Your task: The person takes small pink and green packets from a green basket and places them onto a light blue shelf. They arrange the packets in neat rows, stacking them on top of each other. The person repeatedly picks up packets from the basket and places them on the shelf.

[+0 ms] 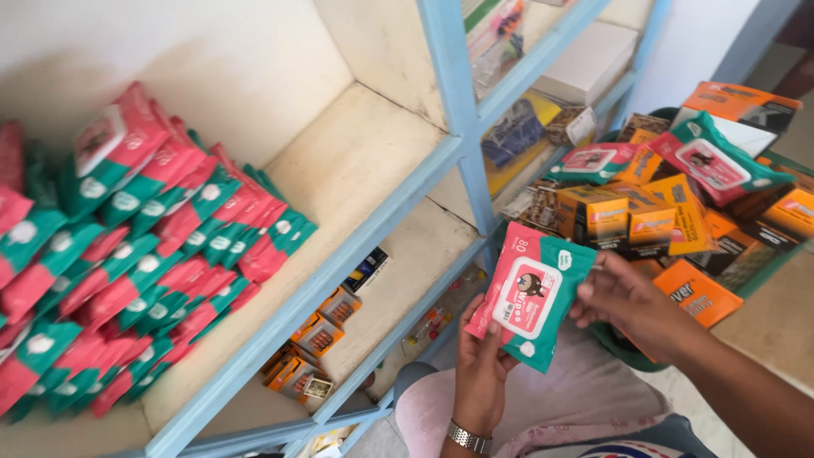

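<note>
A pink-and-green wipes pack [530, 295] is gripped by both the left hand [483, 369] and right hand [632, 301], below the shelf [356, 161]. It is best laid flat against the stacked packs [127, 246] (label outward).

Wipes pack [530, 293] in soft plastic film, glossy, pink and teal, with smooth stiffer flap on front; held between left hand [480, 373] and right hand [632, 301]. Stacked packs [127, 246] on shelf of same shiny film, slightly crinkled. Shelf board [356, 161] matt, chalky cream, scuffed and rough-looking; frame edge [373, 225] painted pale blue, dull sheen. Orange boxes [632, 216] of smooth printed card, semi-gloss. Watch band [469, 438] of bright polished metal. Pink cloth [543, 407] over lap soft, matt.
</note>
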